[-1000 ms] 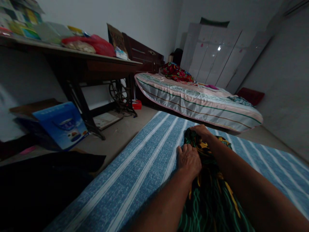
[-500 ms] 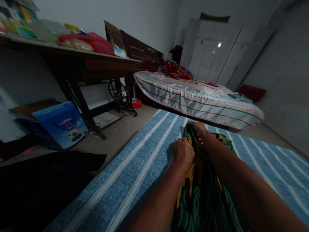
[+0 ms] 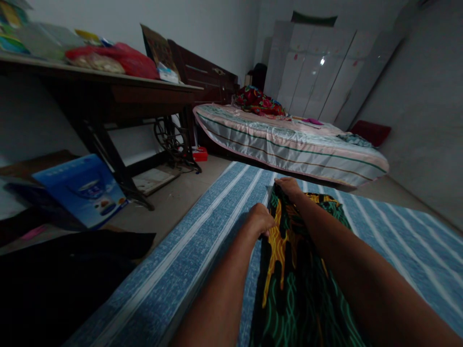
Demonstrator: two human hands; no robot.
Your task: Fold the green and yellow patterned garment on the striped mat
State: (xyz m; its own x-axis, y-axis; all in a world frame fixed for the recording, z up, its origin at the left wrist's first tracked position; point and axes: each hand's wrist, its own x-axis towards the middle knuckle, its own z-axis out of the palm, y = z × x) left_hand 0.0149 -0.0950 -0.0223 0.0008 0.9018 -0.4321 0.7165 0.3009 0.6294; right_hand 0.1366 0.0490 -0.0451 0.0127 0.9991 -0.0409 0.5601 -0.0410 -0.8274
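Note:
A dark patterned cloth (image 3: 289, 284) with green, yellow and orange wavy marks lies lengthwise on a blue and white striped mat (image 3: 202, 260). My left hand (image 3: 261, 220) is closed on the cloth's left edge. Farther out, my right hand (image 3: 288, 186) is closed on the cloth's far end near the mat's far edge. Both forearms reach forward over the cloth, and the right one hides part of it.
A low mattress (image 3: 289, 142) with striped bedding lies beyond the mat. A treadle sewing table (image 3: 108, 91) piled with bags stands at left, with a blue box (image 3: 81, 188) leaning below it. Dark fabric (image 3: 72, 270) lies at lower left. White wardrobes (image 3: 311, 72) stand at the back.
Both hands have moved farther away along the mat, drawing the cloth out longer and flatter. The left hand has shifted left to the cloth's edge.

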